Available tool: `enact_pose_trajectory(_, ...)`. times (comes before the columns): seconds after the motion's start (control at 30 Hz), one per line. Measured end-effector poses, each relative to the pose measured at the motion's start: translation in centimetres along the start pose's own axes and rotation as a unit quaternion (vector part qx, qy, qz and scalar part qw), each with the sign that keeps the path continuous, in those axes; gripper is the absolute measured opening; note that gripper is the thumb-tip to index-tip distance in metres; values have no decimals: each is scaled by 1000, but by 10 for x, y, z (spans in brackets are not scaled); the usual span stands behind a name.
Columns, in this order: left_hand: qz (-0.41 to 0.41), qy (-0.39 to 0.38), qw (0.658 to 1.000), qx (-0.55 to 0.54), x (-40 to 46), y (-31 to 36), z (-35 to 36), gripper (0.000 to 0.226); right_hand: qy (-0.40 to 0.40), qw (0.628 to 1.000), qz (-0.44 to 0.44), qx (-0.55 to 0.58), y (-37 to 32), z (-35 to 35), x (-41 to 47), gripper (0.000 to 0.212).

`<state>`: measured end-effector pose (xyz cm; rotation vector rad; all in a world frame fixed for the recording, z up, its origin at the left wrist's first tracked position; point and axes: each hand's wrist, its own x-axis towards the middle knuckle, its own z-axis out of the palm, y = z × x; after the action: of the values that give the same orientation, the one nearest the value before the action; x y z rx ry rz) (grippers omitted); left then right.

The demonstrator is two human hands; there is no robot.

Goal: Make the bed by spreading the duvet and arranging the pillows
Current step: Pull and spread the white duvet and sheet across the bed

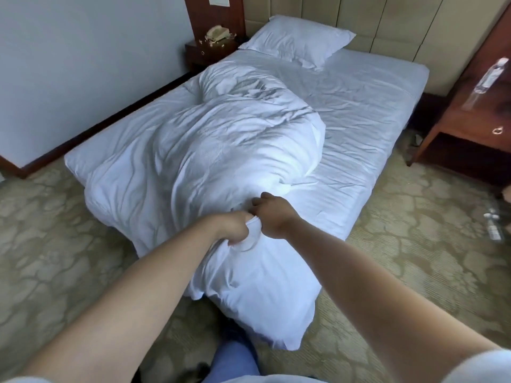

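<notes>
At bed [373, 111] foot: both hands, left [235, 227] and right [272, 214], fingers curled gripping bunched duvet [199, 150]; pillow [300, 40] at bed head.

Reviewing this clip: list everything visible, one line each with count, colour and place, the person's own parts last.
duvet: 1, white, bunched on the bed's left half, its end hanging off the foot
pillow: 1, white, at the head of the bed
sheet: 1, white, bare on the right half
headboard: 1, beige, padded panels behind the bed
phone: 1, beige, on the far nightstand
nightstand: 1 more, brown, right of the bed
bottle: 1, clear, on the right nightstand
carpet: beige, patterned
left hand: grips the duvet
right hand: grips the duvet beside it
</notes>
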<state>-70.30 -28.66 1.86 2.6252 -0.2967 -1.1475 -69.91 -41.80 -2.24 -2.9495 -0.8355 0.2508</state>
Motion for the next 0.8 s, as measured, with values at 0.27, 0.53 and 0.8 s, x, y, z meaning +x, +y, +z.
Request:
enact_pose_trajectory(0.27, 8, -107, 989, 99, -15, 48, 25, 58, -14, 1000, -24, 0, 15, -2, -76, 34)
enact_pose_trajectory(0.53, 18, 2, 994, 110, 44, 34, 3, 43, -173, 972, 153, 31, 57, 52, -78, 38)
enact_pose_trajectory(0.8, 58, 55, 973, 218, 148, 19, -43, 99, -140, 906, 317, 244, 88, 62, 18, 53)
